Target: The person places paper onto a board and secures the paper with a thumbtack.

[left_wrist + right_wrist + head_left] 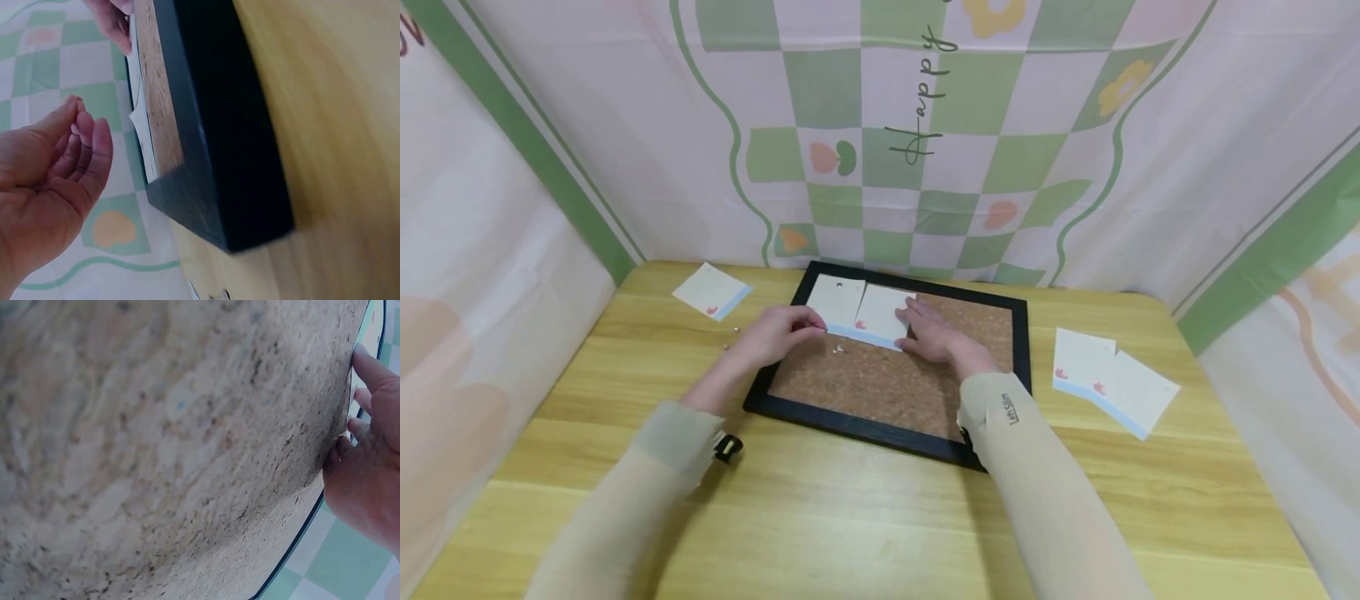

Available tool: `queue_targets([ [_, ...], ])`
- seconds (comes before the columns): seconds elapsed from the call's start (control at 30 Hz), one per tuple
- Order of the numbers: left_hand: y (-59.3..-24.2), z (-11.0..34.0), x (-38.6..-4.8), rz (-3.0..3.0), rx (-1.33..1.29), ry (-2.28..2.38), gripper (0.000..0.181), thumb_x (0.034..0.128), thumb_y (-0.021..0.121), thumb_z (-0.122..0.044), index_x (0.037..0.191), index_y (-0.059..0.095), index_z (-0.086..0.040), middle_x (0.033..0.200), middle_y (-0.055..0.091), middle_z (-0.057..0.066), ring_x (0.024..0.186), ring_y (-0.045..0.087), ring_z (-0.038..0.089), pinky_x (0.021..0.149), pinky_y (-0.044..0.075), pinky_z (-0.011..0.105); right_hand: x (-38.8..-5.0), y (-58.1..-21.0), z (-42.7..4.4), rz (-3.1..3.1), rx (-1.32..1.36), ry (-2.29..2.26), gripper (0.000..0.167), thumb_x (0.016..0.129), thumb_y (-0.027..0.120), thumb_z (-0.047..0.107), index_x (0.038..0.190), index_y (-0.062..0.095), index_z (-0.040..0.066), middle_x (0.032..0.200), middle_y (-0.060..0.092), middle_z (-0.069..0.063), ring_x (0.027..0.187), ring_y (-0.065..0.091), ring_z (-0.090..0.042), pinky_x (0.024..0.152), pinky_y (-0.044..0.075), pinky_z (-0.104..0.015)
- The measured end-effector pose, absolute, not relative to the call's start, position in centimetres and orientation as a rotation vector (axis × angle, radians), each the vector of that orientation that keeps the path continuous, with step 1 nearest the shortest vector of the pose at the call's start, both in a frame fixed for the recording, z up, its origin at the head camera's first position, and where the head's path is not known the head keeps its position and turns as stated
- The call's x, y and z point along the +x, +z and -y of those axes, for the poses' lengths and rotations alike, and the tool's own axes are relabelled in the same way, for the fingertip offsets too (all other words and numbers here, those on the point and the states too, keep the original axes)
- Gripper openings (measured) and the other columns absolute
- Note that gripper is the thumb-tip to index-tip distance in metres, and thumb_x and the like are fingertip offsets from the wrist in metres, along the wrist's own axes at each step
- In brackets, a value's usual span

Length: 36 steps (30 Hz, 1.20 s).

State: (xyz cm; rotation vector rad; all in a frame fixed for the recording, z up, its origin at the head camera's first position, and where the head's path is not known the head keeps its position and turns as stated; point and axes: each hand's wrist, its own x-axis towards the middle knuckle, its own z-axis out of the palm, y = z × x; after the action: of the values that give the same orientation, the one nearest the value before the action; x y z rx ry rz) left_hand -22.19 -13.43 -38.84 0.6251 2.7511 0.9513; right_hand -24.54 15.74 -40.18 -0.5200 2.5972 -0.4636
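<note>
On the black-framed cork board [880,392] lie two white cards with a blue edge, a left card [837,298] and a right card [880,312]. A small metal pin [839,285] sits near the top of the left card. My left hand [778,333] is by that card's lower left corner. Its thumb and fingertips [77,103] meet in a pinch, and anything between them is too small or hidden to make out. My right hand [931,332] rests on the right card's right side, its fingers touching the card and thumb [370,365] extended.
Small metal pins [838,349] lie on the cork below the cards, and others [737,331] on the wooden table [820,517] left of the frame. One loose card [711,290] lies at the back left. Two overlapping cards [1084,354] lie to the right. A patterned cloth [895,167] hangs behind.
</note>
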Motion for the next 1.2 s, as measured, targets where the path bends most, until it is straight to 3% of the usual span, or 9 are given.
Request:
queue_targets([
  [0.4,-39.0,11.3,-23.3,-2.657,0.718,0.952,0.018,0.1035,0.055,-0.024,0.108,0.067,-0.012,0.104,0.072,0.009,0.093,0.066,0.024,0.083,0.053,0.035,-24.5,-40.5,-16.0,-2.605,-0.525,-0.471,0.063,0.106,0.047,0.03,0.159,0.021,0.007,0.169,0.0,-0.017,0.157,-0.002,-0.036,0.127,0.006,-0.053],
  [0.77,-39.1,9.3,-24.6,-2.657,0.643,1.098,0.017,0.1015,0.059,-0.026,0.105,0.07,-0.014,0.101,0.071,0.003,0.092,0.062,0.017,0.083,0.051,0.034,-24.6,-40.8,-16.0,-2.616,-0.545,-0.464,0.063,0.106,0.047,0.03,0.159,0.021,0.006,0.169,0.0,-0.017,0.157,-0.003,-0.035,0.128,0.005,-0.052],
  [1.13,-39.5,7.3,-26.0,-2.593,0.59,1.2,0.013,0.1003,0.061,-0.021,0.103,0.07,-0.012,0.095,0.078,0.005,0.088,0.075,0.017,0.092,0.054,0.036,-24.6,-40.6,-15.8,-2.626,-0.549,-0.463,0.063,0.106,0.047,0.031,0.158,0.023,0.005,0.169,0.001,-0.018,0.157,-0.003,-0.035,0.128,0.006,-0.052],
  [1.2,-39.5,7.1,-26.2,-2.608,0.565,1.191,0.015,0.1002,0.061,-0.022,0.105,0.071,-0.012,0.093,0.078,0.006,0.087,0.074,0.017,0.088,0.052,0.035,-24.6,-40.5,-15.8,-2.621,-0.547,-0.462,0.063,0.106,0.047,0.032,0.158,0.023,0.006,0.169,0.001,-0.018,0.157,-0.003,-0.035,0.128,0.006,-0.052],
])
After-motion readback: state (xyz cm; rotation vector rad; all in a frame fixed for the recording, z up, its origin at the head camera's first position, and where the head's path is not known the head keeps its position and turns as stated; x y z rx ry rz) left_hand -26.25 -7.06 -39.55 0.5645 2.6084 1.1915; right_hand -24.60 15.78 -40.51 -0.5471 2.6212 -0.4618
